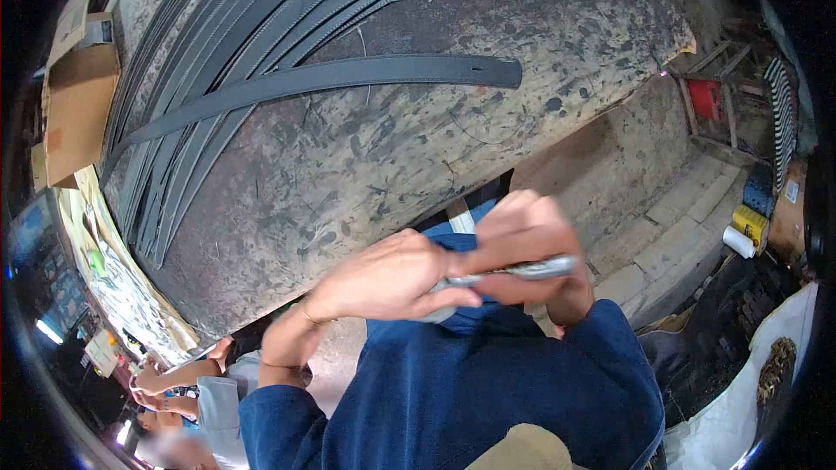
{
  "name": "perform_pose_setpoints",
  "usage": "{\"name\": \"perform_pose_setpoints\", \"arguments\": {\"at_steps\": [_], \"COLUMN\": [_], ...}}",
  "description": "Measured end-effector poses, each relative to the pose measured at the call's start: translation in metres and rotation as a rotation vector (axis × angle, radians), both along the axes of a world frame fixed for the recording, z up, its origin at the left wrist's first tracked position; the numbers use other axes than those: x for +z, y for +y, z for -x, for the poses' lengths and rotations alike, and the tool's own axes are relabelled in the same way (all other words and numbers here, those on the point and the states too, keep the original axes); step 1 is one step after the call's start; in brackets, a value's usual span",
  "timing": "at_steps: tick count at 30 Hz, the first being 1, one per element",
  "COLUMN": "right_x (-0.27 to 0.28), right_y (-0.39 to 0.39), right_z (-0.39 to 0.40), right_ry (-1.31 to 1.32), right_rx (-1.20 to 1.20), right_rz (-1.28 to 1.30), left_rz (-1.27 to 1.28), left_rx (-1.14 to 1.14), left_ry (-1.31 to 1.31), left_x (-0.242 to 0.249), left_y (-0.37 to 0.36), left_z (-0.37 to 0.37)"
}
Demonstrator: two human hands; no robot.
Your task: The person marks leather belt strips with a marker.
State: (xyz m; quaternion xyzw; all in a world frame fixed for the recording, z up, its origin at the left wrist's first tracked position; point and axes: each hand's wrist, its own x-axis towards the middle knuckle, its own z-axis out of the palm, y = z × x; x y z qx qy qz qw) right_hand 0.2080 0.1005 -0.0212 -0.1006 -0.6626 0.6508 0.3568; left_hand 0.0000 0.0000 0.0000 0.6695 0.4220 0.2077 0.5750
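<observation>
My left hand (pixel 383 277) and my right hand (pixel 529 231) are close together in front of my body, at the table's near edge. Between them is a thin, shiny silver object (pixel 531 270), smeared by motion, and I cannot tell its kind. The fingers of my right hand are closed around its length. My left hand is bent over its other end, thumb and fingers closed there. Beyond the hands, a dark grey leather belt strap (pixel 392 72) with stitched edges and a slot near its end lies across a pile of similar straps (pixel 222 61).
The worn, stained table (pixel 374 165) stretches away ahead. At its left stands an open cardboard box (pixel 83 109). Another person (pixel 226 400) sits at lower left. A yellow can (pixel 749 224) and a white roll (pixel 738 242) are at the right, past a ledge (pixel 662 226).
</observation>
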Motion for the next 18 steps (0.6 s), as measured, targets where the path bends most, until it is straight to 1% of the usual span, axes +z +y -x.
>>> {"name": "perform_pose_setpoints", "arguments": {"at_steps": [1,2,3,4,5,6,7,8,10,11,13,14,15,17,18], "right_x": [0.000,0.010,-0.009,-0.018,-0.015,-0.016,-0.021,-0.032,-0.060,-0.067,-0.067,-0.075,-0.078,-0.083,-0.080], "right_y": [0.000,0.019,0.057,0.072,0.073,0.078,0.084,0.085,0.082,0.083,0.078,0.075,0.076,0.080,0.079], "right_z": [-0.012,-0.035,-0.066,-0.092,-0.083,-0.065,-0.045,-0.031,-0.009,0.005,0.023,0.024,0.023,0.024,0.027], "right_ry": [0.147,0.290,0.235,0.268,0.047,-0.084,-0.208,-0.220,-0.265,-0.262,-0.320,-0.272,-0.275,-0.332,-0.413], "right_rx": [-0.148,-0.336,-0.440,-0.419,-0.586,-0.561,-0.537,-0.536,-0.817,-0.905,-0.978,-1.014,-0.994,-0.950,-0.970], "right_rz": [0.106,0.174,0.064,0.138,0.046,0.032,0.014,0.019,0.216,0.215,0.247,0.153,0.081,-0.100,-0.128], "left_rz": [0.137,0.271,0.426,0.417,0.406,0.429,0.183,-0.076,-0.537,-0.641,-0.719,-0.706,-0.708,-0.709,-0.710], "left_rx": [-0.135,-0.268,-0.159,-0.036,0.093,0.093,0.197,0.299,0.375,0.347,0.344,0.339,0.342,0.331,0.340], "left_ry": [-0.017,-0.038,-0.099,-0.013,0.067,0.052,0.213,0.371,0.499,0.539,0.530,0.517,0.515,0.502,0.509], "left_x": [-0.001,-0.003,-0.015,-0.016,-0.017,-0.012,-0.005,-0.007,-0.037,-0.052,-0.080,-0.084,-0.086,-0.089,-0.090], "left_y": [-0.007,-0.014,-0.003,-0.002,0.001,0.012,0.032,0.051,0.090,0.108,0.128,0.130,0.131,0.134,0.133], "left_z": [0.010,0.021,0.036,0.040,0.041,0.039,0.036,0.031,0.015,0.012,0.004,0.003,0.004,0.004,0.004]}}
